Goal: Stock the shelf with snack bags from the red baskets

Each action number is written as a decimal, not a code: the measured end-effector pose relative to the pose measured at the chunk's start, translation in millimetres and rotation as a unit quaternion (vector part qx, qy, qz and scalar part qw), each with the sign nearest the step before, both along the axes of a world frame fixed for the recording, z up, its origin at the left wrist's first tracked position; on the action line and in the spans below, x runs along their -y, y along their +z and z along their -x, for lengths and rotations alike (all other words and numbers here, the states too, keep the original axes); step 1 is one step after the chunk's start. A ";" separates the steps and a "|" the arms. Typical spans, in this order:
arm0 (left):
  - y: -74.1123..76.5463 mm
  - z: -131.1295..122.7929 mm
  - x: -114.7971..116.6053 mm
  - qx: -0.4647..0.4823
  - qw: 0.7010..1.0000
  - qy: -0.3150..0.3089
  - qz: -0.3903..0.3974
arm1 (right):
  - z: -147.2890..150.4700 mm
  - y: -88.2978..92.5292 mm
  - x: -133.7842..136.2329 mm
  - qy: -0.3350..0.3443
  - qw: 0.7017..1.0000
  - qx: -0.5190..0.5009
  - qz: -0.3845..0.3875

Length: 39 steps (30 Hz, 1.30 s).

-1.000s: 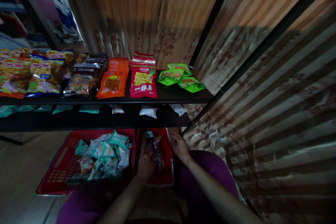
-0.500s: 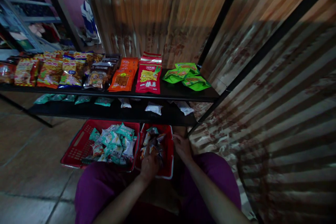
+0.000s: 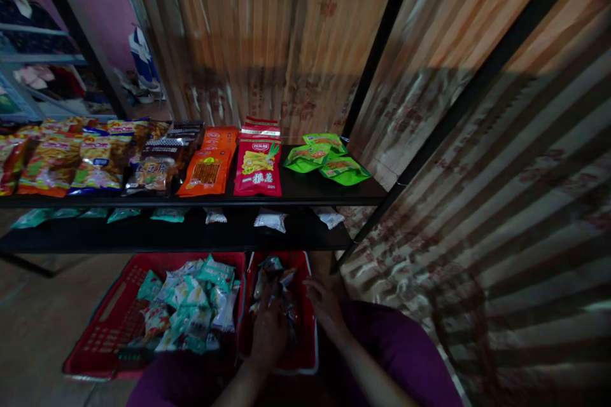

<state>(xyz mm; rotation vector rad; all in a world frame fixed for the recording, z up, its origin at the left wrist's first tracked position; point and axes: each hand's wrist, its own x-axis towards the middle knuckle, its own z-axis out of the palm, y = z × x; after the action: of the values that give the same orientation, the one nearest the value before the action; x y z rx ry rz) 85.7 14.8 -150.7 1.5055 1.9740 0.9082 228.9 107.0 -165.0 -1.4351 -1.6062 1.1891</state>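
Note:
My left hand [image 3: 268, 329] reaches into a small red basket [image 3: 305, 356] on the floor, its fingers curled among small dark snack packets [image 3: 274, 275]; what it grips is too dim to name. My right hand [image 3: 323, 304] rests on the right rim of the same basket, fingers bent over the edge. A bigger red basket [image 3: 102, 324] to the left holds several teal and white snack packets [image 3: 191, 296].
A black two-level shelf [image 3: 305, 194] stands ahead. Its upper level carries rows of snack bags: a red bag [image 3: 258, 165], an orange bag [image 3: 209, 162], green pouches [image 3: 327, 159]. Small packets [image 3: 270, 220] lie on the lower level. A corrugated wall [image 3: 477, 172] closes the right side.
The view shifted left then back and tilted. My left hand stays in the small basket, working among the packets; my right hand stays on its right rim.

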 end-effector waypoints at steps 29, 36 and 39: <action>99.4 -3.0 -76.5 -0.052 0.973 -0.057 -0.219 | -32.3 49.6 12.1 -0.044 0.998 0.036 0.002; 171.1 2.9 -187.9 -0.124 0.941 -0.045 -0.312 | -45.4 107.3 -53.9 -0.053 0.988 -0.088 -0.112; 191.0 -1.1 -239.5 -0.156 0.946 -0.022 -0.283 | -46.0 141.9 -85.5 -0.055 0.974 -0.109 -0.190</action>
<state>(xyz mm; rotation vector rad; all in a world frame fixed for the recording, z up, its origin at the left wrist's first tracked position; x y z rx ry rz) 86.9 254.3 40.3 2.1117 1.9747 1.3715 274.9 192.4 -23.2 -1.0940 -1.4834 0.8814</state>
